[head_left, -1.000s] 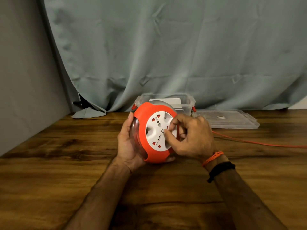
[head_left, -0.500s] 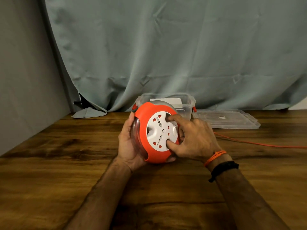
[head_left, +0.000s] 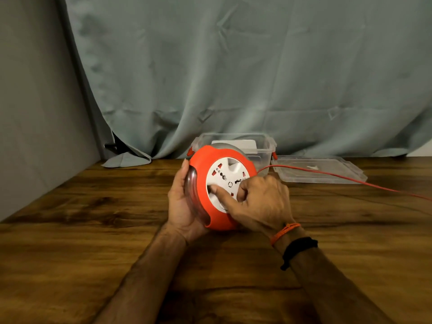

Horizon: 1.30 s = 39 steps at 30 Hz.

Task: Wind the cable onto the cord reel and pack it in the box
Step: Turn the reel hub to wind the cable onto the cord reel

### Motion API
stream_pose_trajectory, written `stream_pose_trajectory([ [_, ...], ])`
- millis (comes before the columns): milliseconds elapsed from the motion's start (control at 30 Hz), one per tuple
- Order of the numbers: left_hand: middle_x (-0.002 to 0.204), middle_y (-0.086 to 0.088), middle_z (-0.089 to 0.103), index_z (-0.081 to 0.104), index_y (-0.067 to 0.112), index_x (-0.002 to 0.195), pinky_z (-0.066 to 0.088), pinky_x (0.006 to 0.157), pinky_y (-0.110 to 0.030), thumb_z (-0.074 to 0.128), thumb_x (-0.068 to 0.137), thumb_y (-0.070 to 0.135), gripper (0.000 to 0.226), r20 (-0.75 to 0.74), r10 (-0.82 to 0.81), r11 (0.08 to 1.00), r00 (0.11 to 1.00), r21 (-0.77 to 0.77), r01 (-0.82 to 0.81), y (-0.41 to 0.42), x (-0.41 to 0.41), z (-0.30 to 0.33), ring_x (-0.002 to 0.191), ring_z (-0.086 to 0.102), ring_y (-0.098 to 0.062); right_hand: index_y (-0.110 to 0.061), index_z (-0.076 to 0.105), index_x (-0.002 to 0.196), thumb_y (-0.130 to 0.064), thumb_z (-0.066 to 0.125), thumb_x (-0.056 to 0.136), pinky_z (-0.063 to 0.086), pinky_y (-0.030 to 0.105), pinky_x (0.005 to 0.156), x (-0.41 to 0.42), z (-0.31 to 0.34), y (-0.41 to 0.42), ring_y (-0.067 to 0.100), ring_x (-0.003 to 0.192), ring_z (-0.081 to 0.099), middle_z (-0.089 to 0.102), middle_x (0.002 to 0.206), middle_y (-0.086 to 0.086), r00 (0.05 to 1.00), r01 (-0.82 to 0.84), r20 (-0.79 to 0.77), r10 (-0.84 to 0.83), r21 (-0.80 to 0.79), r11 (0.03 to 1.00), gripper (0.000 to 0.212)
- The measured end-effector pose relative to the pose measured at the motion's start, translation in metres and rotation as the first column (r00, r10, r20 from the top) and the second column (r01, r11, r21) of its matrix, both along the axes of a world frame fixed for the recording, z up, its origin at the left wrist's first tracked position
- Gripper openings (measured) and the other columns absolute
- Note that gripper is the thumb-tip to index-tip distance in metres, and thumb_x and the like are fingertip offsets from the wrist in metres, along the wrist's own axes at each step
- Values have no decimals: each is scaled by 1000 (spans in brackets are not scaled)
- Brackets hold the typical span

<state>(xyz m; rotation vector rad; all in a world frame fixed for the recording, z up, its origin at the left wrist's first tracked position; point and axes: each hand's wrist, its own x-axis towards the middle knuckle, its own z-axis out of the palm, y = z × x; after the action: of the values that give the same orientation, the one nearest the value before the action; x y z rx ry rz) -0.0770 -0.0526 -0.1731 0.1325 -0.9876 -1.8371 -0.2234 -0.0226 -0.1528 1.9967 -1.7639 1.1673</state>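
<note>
The round orange cord reel point(head_left: 201, 164) with a white socket face stands on edge on the wooden table, tilted toward me. My left hand point(head_left: 181, 202) cups its clear left side. My right hand point(head_left: 259, 202) lies over the white face, with the index finger pressed into a recess at the lower left of the disc. An orange cable point(head_left: 350, 181) runs from behind the reel to the right, lifted slightly off the table. The clear plastic box point(head_left: 264, 146) stands open right behind the reel.
The box's clear lid point(head_left: 320, 171) lies flat to the right of the box. A grey-green curtain point(head_left: 233, 78) hangs along the table's far edge. A grey wall point(head_left: 35, 113) borders the table on the left.
The white disc has turned under my right hand, whose finger went from the disc's right side round to its lower left. The cable has risen off the table and arcs toward the reel.
</note>
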Motion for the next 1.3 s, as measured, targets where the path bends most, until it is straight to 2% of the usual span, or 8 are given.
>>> stream_pose_trajectory([
  [200,139,-22,55,57,14,136,38,101,-69,49,82,70,78,40,-142,990,989,17,141,-2,2,-2,128,50,-43,-25,56,47,-76,54,70,47,25,54,-17,9,-2,2,47,50,46,38,-12,989,-145,23,148,-94,985,56],
  [333,146,-19,49,51,25,140,13,99,-84,51,78,77,81,87,-267,962,960,79,260,-4,9,-2,132,44,-47,-28,61,80,-42,66,70,53,31,58,-33,16,-1,-1,44,45,44,41,-11,956,-292,3,295,-131,947,18],
  [467,146,-20,48,47,16,143,27,106,-73,38,91,70,75,51,-345,938,937,-25,346,-9,7,-10,134,42,-43,-30,53,121,-42,59,68,54,36,73,-33,18,3,9,54,47,35,49,-18,945,-302,-132,299,1,953,55],
  [567,145,-22,47,45,13,144,35,102,-65,37,94,67,74,33,-323,946,946,-24,324,-9,6,-11,134,43,-43,-32,46,133,-46,56,69,51,41,82,-33,16,2,17,66,53,29,56,-20,939,-262,-216,266,49,964,66],
  [700,146,-19,48,50,21,141,18,101,-82,47,84,74,79,78,-324,946,943,22,323,-9,8,-8,133,42,-47,-35,41,137,-50,55,71,51,41,84,-34,13,-2,20,73,58,38,62,-15,936,-237,-245,252,88,968,69],
  [1067,143,-20,51,56,24,137,19,98,-83,53,75,76,81,110,-220,973,969,91,211,-3,8,-2,132,42,-49,-37,54,126,-61,58,63,54,37,73,-35,9,-4,24,70,64,53,62,-7,956,-164,-255,146,-51,985,67],
  [1167,141,-21,53,55,21,138,31,97,-78,52,77,73,79,109,-165,986,980,55,159,0,3,0,129,47,-48,-32,65,102,-78,56,54,45,29,71,-31,6,-4,26,76,66,69,72,-1,979,-61,-198,44,-84,995,67],
  [1300,127,-20,65,67,9,124,53,94,-49,43,89,61,67,25,2,1000,1000,6,-2,2,-3,3,119,60,-35,-20,55,57,-90,36,60,42,28,65,-9,0,0,23,68,63,63,60,-1,991,28,-129,-31,-27,999,73],
])
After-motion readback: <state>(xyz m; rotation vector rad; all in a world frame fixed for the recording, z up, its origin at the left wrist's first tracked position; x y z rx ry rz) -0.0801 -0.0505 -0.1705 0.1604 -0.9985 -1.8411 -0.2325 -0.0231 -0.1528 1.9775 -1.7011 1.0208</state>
